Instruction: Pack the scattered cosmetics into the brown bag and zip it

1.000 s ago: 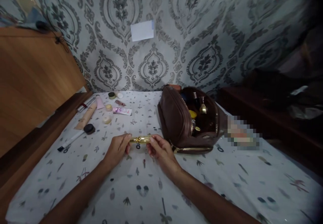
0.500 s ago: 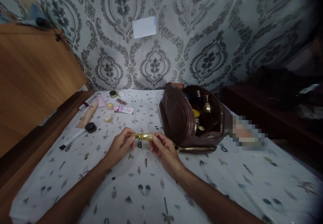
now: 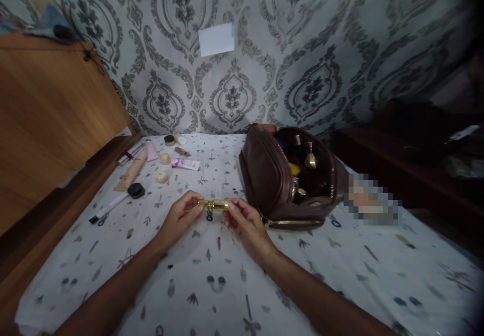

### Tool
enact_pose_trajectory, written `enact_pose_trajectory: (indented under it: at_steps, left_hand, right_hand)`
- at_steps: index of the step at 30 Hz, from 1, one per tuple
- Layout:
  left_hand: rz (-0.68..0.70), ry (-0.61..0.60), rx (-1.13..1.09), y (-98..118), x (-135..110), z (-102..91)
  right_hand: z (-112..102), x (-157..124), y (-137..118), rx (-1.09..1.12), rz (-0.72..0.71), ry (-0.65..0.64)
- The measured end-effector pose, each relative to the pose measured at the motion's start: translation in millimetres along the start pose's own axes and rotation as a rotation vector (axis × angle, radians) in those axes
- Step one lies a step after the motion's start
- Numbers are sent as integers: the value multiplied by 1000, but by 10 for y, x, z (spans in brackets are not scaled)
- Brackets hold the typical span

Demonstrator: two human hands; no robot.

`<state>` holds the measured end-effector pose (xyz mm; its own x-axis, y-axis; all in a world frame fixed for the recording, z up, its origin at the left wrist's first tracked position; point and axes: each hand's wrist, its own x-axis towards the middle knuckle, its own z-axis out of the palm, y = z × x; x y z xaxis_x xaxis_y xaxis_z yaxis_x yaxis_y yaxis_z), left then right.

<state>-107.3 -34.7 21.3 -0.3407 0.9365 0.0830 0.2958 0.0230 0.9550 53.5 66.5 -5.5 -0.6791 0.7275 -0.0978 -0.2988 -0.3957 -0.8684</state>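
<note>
A slim gold tube (image 3: 214,204) is held level above the patterned bedsheet (image 3: 227,285). My left hand (image 3: 180,218) pinches its left end and my right hand (image 3: 244,222) pinches its right end; both hands' fingers are closed on it. Just to the right lies an open brown zip pouch (image 3: 272,177) with several small gold-topped items inside it.
Several cosmetics lie at the far left of the sheet: a beige tube (image 3: 130,172), a pink tube (image 3: 184,164), small jars (image 3: 162,177), a brush with a black cap (image 3: 113,203). A wooden headboard (image 3: 45,124) stands on the left, patterned wall behind, dark furniture on the right.
Both hands with the gold tube have risen slightly and drawn a little closer together over the second. The camera view has shifted slightly; the pouch and cosmetics have not moved.
</note>
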Motion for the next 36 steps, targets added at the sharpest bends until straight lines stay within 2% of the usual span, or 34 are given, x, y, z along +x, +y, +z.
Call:
enact_pose_trajectory:
  at_steps: [7, 12, 17, 20, 26, 32, 36]
  left_hand:
    - [-62, 25, -62, -57, 8, 4]
    - [-43, 25, 49, -92, 11, -8]
    - [-24, -58, 25, -43, -1, -40]
    - [-38, -45, -29, -23, -9, -26]
    - [-18, -48, 70, -20, 9, -8]
    - [-45, -35, -11, 45, 18, -47]
    - [-24, -33, 23, 27, -11, -21]
  right_hand:
    - [1, -6, -20, 25, 16, 14]
    - [-2, -4, -10, 11, 8, -1]
    - [-9, -1, -15, 25, 9, 13]
    - [-9, -2, -20, 23, 8, 10]
    - [-11, 7, -1, -8, -4, -3]
    - [-16, 21, 21, 7, 3, -9]
    - [-11, 1, 30, -39, -29, -21]
